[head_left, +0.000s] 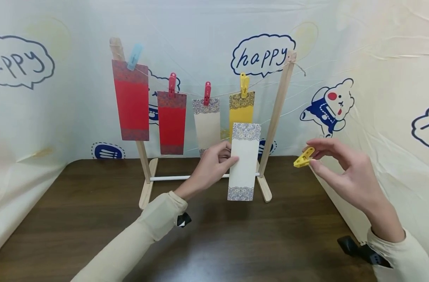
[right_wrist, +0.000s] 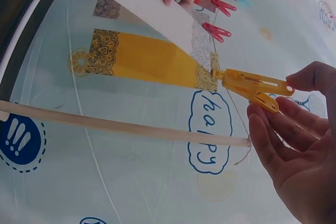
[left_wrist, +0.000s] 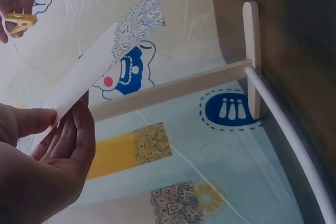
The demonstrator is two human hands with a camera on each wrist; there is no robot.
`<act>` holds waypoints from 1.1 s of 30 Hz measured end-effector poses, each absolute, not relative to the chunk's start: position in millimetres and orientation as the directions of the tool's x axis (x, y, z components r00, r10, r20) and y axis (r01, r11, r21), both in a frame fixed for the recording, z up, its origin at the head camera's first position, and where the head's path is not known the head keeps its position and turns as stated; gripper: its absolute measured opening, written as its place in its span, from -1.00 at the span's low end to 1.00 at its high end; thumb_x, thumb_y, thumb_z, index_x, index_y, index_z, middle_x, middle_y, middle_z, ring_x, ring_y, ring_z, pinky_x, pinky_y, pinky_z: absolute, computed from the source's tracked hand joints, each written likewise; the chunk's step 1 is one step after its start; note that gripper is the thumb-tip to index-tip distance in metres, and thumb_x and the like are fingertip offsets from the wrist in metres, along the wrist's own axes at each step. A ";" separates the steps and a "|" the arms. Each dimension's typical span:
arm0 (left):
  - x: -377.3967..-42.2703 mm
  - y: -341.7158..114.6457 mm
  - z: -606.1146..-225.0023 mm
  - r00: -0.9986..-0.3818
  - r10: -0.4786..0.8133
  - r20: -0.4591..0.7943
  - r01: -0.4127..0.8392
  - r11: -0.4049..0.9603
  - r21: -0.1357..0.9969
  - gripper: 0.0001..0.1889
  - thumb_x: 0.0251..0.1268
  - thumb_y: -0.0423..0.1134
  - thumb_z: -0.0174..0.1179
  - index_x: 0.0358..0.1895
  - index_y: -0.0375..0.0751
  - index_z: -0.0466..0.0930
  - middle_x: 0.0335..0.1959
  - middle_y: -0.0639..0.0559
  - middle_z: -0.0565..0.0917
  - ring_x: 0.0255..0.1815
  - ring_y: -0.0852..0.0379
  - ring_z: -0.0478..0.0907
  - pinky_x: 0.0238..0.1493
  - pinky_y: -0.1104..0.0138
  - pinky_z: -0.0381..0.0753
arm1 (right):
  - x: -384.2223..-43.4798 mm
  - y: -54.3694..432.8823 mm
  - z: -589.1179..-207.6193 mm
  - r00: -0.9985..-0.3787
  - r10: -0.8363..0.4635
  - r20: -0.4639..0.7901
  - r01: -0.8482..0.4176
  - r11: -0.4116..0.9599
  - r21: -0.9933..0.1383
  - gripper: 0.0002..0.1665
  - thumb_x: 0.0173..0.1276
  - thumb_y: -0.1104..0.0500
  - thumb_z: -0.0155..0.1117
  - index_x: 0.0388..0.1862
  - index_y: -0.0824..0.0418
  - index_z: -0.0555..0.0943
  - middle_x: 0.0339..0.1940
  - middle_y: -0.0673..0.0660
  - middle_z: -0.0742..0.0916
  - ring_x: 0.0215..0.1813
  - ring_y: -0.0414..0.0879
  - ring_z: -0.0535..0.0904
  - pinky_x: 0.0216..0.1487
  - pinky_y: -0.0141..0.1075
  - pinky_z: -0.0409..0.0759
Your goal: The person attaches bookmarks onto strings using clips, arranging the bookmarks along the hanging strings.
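In the head view my left hand (head_left: pixel 212 164) pinches a white card (head_left: pixel 244 160) by its left edge, thumb in front. The card has blue lace-patterned bands at top and bottom and is held upright in front of a hanging yellow card (head_left: pixel 240 113). My right hand (head_left: pixel 352 176) holds a yellow clothespin (head_left: pixel 303 157) between thumb and fingers, to the right of the rack and apart from the card. The right wrist view shows the clothespin (right_wrist: pixel 257 87) between thumb and fingertips. The left wrist view shows the thumb and fingers on the white card (left_wrist: pixel 100 61).
A string (head_left: pixel 267 76) runs between two wooden posts (head_left: pixel 278 117). From it hang two red cards (head_left: pixel 131 105), a whitish card (head_left: pixel 205 117) and the yellow one, on blue, red and yellow clothespins. A white rod (head_left: pixel 170 178) joins the feet on the dark table (head_left: pixel 200 243).
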State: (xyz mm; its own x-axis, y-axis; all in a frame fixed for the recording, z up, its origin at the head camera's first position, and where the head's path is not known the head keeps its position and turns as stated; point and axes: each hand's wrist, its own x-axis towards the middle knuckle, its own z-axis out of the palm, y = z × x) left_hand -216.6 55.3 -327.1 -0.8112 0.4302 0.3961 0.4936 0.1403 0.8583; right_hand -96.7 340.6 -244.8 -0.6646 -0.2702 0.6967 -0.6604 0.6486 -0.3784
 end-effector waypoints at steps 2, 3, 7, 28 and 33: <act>-219.9 58.2 -324.6 -0.809 0.428 0.404 0.498 0.135 0.856 -0.87 0.36 -0.35 0.27 -0.15 -0.28 0.52 -0.14 -0.12 0.70 -0.15 0.06 0.72 -0.01 0.25 0.68 | -100.1 341.3 -242.4 -0.657 -0.270 0.703 -0.661 0.656 -0.366 -0.51 0.09 0.65 0.32 0.01 0.36 0.66 -0.08 0.07 0.73 -0.06 -0.27 0.60 0.10 -0.58 0.50; -221.8 60.2 -323.4 -0.806 0.429 0.408 0.501 0.127 0.856 -0.87 0.36 -0.35 0.26 -0.14 -0.29 0.52 -0.14 -0.12 0.69 -0.14 0.06 0.71 -0.01 0.25 0.68 | -101.9 341.7 -241.2 -0.652 -0.268 0.709 -0.661 0.660 -0.358 -0.57 0.13 0.63 0.30 -0.03 0.36 0.68 -0.08 0.07 0.73 -0.04 -0.28 0.59 0.10 -0.59 0.49; -227.6 69.2 -317.8 -0.800 0.429 0.419 0.506 0.107 0.856 -0.87 0.37 -0.35 0.24 -0.14 -0.29 0.51 -0.13 -0.11 0.67 -0.13 0.06 0.69 -0.04 0.28 0.68 | -111.5 341.6 -235.0 -0.631 -0.260 0.731 -0.652 0.689 -0.317 -0.75 0.29 0.52 0.24 -0.16 0.30 0.74 -0.09 0.08 0.74 0.07 -0.33 0.57 0.12 -0.60 0.46; -262.2 127.8 -277.9 -0.785 0.433 0.443 0.449 -0.095 0.889 -0.89 0.46 -0.42 0.12 -0.06 -0.35 0.44 -0.23 -0.23 0.69 -0.32 -0.02 0.68 -0.18 0.25 0.71 | -178.6 298.5 -125.7 -0.588 -0.365 0.722 -0.640 0.756 -0.139 -0.65 0.37 0.29 0.33 0.13 0.26 0.64 0.02 0.09 0.77 -0.01 -0.36 0.66 0.11 -0.50 0.55; -270.8 136.0 -271.4 -0.789 0.420 0.448 0.436 -0.132 0.890 -0.86 0.47 -0.42 0.10 0.00 -0.34 0.46 -0.18 -0.23 0.70 -0.26 -0.04 0.71 -0.13 0.23 0.71 | -201.3 289.4 -107.6 -0.581 -0.385 0.717 -0.616 0.784 -0.078 -0.74 0.45 0.21 0.26 0.04 0.29 0.68 -0.02 0.09 0.78 0.06 -0.08 0.71 0.10 -0.51 0.54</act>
State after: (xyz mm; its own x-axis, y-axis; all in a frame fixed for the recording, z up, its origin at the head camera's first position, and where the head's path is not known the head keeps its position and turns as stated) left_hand -270.8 136.0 -271.4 -0.7889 0.4202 0.4484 0.4357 -0.1323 0.8903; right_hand -201.3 289.4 -107.6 -0.5813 -0.3853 0.7167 -0.6158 0.7840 -0.0780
